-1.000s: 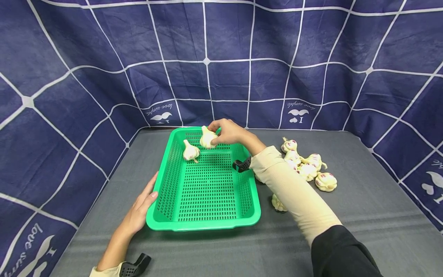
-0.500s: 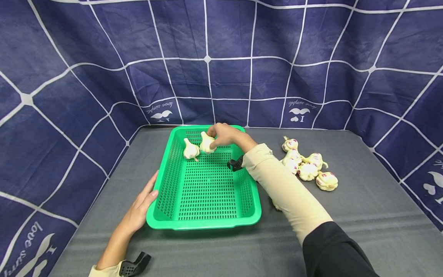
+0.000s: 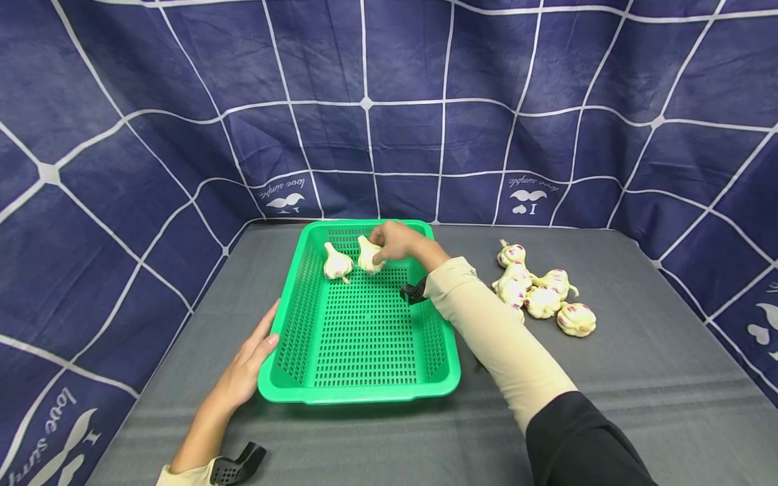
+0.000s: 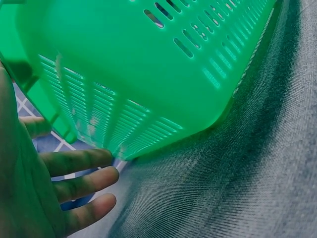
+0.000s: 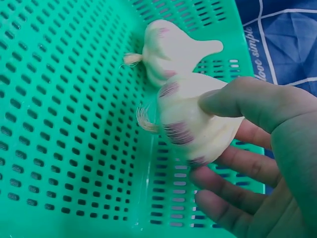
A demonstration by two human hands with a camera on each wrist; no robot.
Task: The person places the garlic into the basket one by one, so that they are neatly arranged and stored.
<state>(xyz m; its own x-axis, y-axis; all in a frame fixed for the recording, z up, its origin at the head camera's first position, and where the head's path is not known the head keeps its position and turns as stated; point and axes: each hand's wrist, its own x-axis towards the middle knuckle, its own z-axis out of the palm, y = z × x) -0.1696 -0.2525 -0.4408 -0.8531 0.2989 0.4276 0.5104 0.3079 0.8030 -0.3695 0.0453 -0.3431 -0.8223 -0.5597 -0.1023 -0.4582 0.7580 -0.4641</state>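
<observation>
A green plastic basket [image 3: 358, 397] with slotted walls and floor stands in front of me. Inside its far end, my right hand [image 3: 398, 241] holds a garlic bulb [image 5: 190, 126] between thumb and fingers, its stem pointing toward the far wall. Just left of it lies another garlic bulb [image 3: 337, 264], on the basket floor in the far left corner. My left hand [image 3: 246, 364] rests against the basket's left outer side with fingers extended. In the left wrist view those fingers [image 4: 84, 183] are straight and spread beside the slotted wall.
Several more garlic bulbs [image 3: 543, 302] lie in a cluster on the grey cloth [image 3: 656, 378] right of the basket; my right forearm hides part of that area. A blue curtain with white lines [image 3: 401, 142] hangs behind and along both sides.
My right hand has lowered the garlic bulb into the basket's far end and shifted it slightly right, beside the other bulb. The left hand stays in place.
</observation>
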